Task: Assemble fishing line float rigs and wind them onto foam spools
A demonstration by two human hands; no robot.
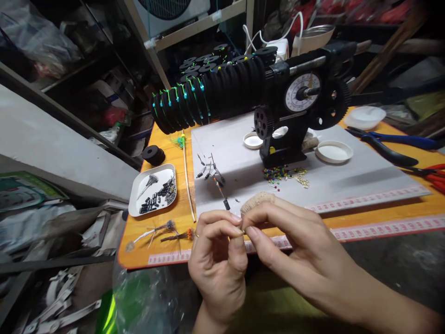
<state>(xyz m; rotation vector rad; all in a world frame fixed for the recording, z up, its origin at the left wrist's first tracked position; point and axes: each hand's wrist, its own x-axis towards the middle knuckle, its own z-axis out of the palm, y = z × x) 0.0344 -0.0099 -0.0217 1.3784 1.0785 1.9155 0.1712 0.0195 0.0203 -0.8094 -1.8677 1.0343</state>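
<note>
My left hand [222, 253] and my right hand [292, 236] meet in front of the table's near edge, fingertips pinched together. Between them is a tiny yellowish piece, too small to name. A beige wrapping [257, 201] shows at a finger of my right hand. Just beyond the hands, a thin line with dark cylindrical pieces [225, 203] and orange-red bits lies on the grey board [236, 171]. Farther right on the board is a scatter of coloured ball-headed pins [278, 174], beside small gold-coloured pieces [301, 177].
A black machine [295, 120] with a dial carries a row of black foam spools [222, 93] wound with green line. A white tray [133, 204] holds small black cylinders. Pliers [392, 141] lie at right, white lids [334, 152] nearer the machine. Measuring tape [382, 228] runs along the table's edge.
</note>
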